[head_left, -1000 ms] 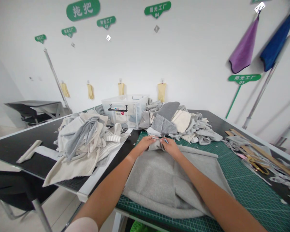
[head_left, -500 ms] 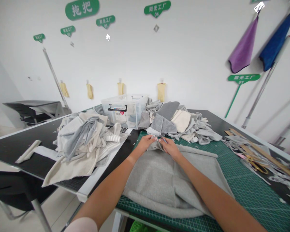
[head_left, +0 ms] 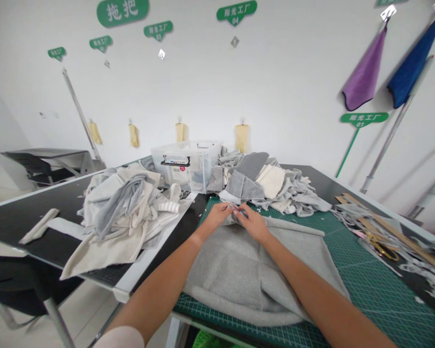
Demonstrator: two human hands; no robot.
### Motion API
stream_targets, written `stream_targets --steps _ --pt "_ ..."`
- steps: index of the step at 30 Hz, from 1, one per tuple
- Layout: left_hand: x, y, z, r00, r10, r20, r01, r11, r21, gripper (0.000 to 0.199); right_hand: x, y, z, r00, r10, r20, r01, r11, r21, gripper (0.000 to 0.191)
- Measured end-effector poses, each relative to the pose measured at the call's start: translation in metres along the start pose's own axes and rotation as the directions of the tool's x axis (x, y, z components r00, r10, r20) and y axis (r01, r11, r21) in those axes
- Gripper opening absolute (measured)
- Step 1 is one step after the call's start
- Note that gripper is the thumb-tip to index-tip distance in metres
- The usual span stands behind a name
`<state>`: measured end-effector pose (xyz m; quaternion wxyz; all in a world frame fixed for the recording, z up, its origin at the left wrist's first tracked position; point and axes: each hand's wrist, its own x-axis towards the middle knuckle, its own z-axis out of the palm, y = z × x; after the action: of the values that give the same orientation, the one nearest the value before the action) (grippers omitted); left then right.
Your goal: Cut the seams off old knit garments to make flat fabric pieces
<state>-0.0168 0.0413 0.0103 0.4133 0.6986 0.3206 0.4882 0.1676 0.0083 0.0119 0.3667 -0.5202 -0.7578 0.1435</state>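
A large piece of grey cloth [head_left: 239, 270] lies spread over the green cutting mat [head_left: 377, 290], its far edge bunched up between my hands. My left hand [head_left: 219, 213] pinches that far edge. Close beside it on the right, my right hand [head_left: 251, 220] has its fingers closed round a small tool with thin metal blades, seemingly small scissors or snips, mostly hidden by the fingers. The tool's tip points toward my left fingertips at the cloth edge.
Behind my hands are a clear plastic box [head_left: 179, 166] and a heap of grey and cream scraps [head_left: 250, 176]. Another cloth pile [head_left: 119, 208] lies left. Gold-handled scissors [head_left: 384, 249], cardboard strips and cut trimmings lie right. A black chair [head_left: 25, 285] stands at lower left.
My right hand has shifted slightly left, and the tool in it now sits closer to my left fingertips. The whole view has moved a little. The cloth lies much as before.
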Motion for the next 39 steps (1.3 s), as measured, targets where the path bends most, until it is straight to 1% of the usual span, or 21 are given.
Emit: stream_targets --steps 4,6,10,14,18,20,22,25,29,34,39 --pt "-0.001 -0.001 0.001 1.0 -0.023 0.004 0.023 1.0 0.021 0.043 -0.001 -0.002 -0.002 1.0 0.004 -0.011 -0.004 1.0 -0.004 0.035" --pt "-0.002 -0.001 0.002 0.999 -0.035 0.0 0.035 0.999 -0.002 0.043 -0.001 -0.003 -0.002 1.0 -0.001 -0.019 0.002 1.0 0.019 0.035" --pt "-0.004 0.0 0.004 0.995 -0.092 0.024 0.094 0.989 -0.117 0.044 -0.001 -0.004 -0.004 0.999 0.009 -0.032 -0.006 0.995 0.101 0.039" --pt "-0.008 0.005 0.007 0.986 -0.152 0.064 0.163 0.953 -0.254 0.046 0.0 -0.002 -0.005 0.998 0.017 -0.062 -0.005 0.981 0.192 0.042" --pt "-0.012 0.011 0.01 0.978 -0.164 0.132 0.196 0.937 -0.287 0.049 0.001 -0.002 -0.004 1.0 0.009 -0.029 -0.002 0.972 0.237 0.043" --pt "-0.012 0.013 0.011 0.98 -0.148 0.131 0.18 0.942 -0.283 0.047 0.001 -0.001 -0.003 1.0 -0.012 -0.026 0.018 0.972 0.234 0.043" --pt "-0.012 0.014 0.012 0.987 -0.127 0.097 0.148 0.954 -0.259 0.042 0.002 -0.001 -0.003 0.999 -0.034 -0.03 0.04 0.974 0.224 0.043" --pt "-0.01 0.013 0.011 0.994 -0.101 0.052 0.108 0.979 -0.175 0.037 0.002 0.001 -0.003 0.998 -0.051 -0.025 0.055 0.98 0.19 0.044" --pt "-0.008 0.009 0.01 0.997 -0.077 0.019 0.078 0.995 -0.055 0.037 0.003 0.002 -0.005 0.997 -0.068 -0.02 0.071 0.986 0.151 0.045" --pt "-0.009 0.004 0.008 0.995 -0.091 0.032 0.091 0.996 0.001 0.039 0.002 0.003 -0.005 0.998 -0.056 -0.02 0.058 0.992 0.116 0.044" --pt "-0.009 0.001 0.007 0.99 -0.12 0.069 0.117 0.992 0.039 0.039 0.003 0.004 -0.002 0.995 0.0 -0.098 0.014 0.99 0.14 0.035"
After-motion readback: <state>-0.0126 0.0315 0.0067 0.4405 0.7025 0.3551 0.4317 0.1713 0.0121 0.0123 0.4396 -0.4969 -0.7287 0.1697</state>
